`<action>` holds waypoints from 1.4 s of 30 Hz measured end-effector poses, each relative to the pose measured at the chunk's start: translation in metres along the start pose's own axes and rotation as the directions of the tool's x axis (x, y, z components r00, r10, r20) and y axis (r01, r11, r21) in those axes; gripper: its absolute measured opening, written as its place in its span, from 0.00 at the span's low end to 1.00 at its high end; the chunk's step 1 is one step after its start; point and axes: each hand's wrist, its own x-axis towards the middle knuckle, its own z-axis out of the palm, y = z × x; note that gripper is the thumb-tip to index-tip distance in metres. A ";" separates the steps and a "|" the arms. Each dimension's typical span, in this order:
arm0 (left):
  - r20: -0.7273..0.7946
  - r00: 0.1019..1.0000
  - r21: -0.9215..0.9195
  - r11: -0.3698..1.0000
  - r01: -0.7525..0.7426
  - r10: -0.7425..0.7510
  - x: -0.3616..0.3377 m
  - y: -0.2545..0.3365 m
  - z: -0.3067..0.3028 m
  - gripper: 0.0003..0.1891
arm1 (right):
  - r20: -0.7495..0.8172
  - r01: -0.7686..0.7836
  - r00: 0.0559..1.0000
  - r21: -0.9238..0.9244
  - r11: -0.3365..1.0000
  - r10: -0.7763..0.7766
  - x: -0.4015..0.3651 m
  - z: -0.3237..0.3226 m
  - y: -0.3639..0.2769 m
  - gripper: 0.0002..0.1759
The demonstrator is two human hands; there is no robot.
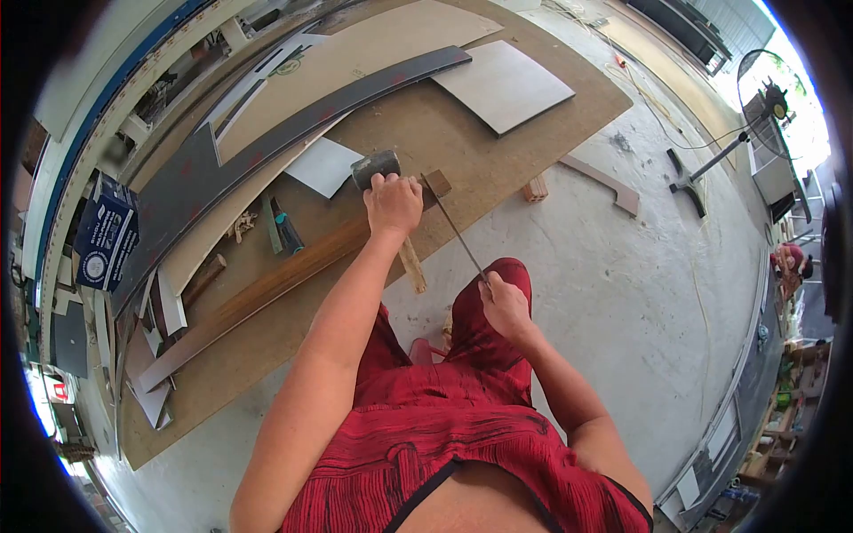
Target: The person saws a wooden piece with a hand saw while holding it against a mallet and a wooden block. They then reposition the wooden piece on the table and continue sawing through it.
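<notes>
First, left hand: curled over the mallet, exact grip hidden
Right hand: closed round a thin metal rod
Wooden plank: beneath left hand, along the counter

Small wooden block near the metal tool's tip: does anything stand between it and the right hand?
Only the thin metal tool, held by the right hand, runs toward the small wooden block; nothing else visible stands between. The hammer handle is off left.

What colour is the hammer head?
The hammer head is dark grey. It shows in the head camera view, the only one here.
</notes>
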 end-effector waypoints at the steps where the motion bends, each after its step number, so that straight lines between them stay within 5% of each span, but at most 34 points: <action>1: -0.007 1.000 0.002 1.000 -0.005 0.005 0.000 0.000 0.001 0.18 | -0.011 0.018 1.000 0.008 1.000 -0.018 0.006 0.000 -0.002 0.11; 9: 0.021 1.000 0.050 0.999 -0.009 0.008 0.001 -0.001 -0.001 0.18 | -0.079 0.077 0.994 -0.048 0.996 -0.080 0.099 0.015 -0.049 0.10; 14: 0.010 1.000 0.001 1.000 -0.011 0.011 0.000 -0.002 -0.002 0.18 | -0.059 0.087 0.994 -0.036 0.996 -0.089 0.049 0.013 -0.019 0.10; 18: 0.045 0.999 -0.073 0.997 -0.023 0.026 -0.003 0.001 -0.013 0.16 | 0.000 -0.102 0.995 -0.057 0.993 0.103 -0.003 0.011 0.003 0.12; 21: 0.027 0.999 -0.043 0.999 0.027 -0.025 0.001 -0.005 0.010 0.14 | 0.019 -0.057 0.998 0.031 0.998 0.057 0.018 0.014 0.006 0.13; 23: 0.108 0.993 -0.094 0.995 -0.034 0.045 -0.005 -0.007 -0.013 0.14 | 0.086 -0.155 0.987 0.251 0.955 0.138 0.062 0.033 0.014 0.12; 25: 0.038 0.998 -0.162 0.986 0.051 -0.046 -0.006 -0.006 -0.006 0.15 | 0.009 -0.006 1.000 0.214 0.977 0.004 0.097 0.035 -0.006 0.12; 30: 0.033 0.998 -0.132 0.990 0.057 -0.053 -0.008 -0.004 -0.009 0.17 | 0.151 -0.170 0.979 0.251 0.953 0.135 0.066 0.009 -0.043 0.12; 32: 0.017 0.998 -0.118 0.991 0.058 -0.057 -0.006 -0.002 -0.006 0.17 | 0.046 -0.026 0.999 0.072 0.997 0.022 0.059 0.043 0.047 0.11; 36: 0.073 0.997 -0.161 0.986 0.042 -0.031 -0.010 -0.007 -0.014 0.17 | -0.019 0.148 0.989 0.124 0.981 -0.146 -0.029 0.016 0.032 0.12; 38: 0.092 0.995 -0.149 0.988 0.042 -0.028 -0.011 -0.006 -0.020 0.16 | 0.097 0.001 0.995 0.212 0.977 -0.022 -0.052 -0.001 0.017 0.12; 41: 0.068 0.997 -0.101 0.994 0.038 -0.032 -0.009 -0.006 -0.008 0.17 | -0.043 0.143 0.990 0.358 0.923 -0.136 -0.078 -0.006 0.022 0.11; 42: 0.105 0.994 -0.105 0.994 0.037 -0.026 -0.010 -0.006 -0.012 0.18 | -0.001 0.041 0.999 0.452 0.891 -0.045 -0.079 -0.006 0.037 0.11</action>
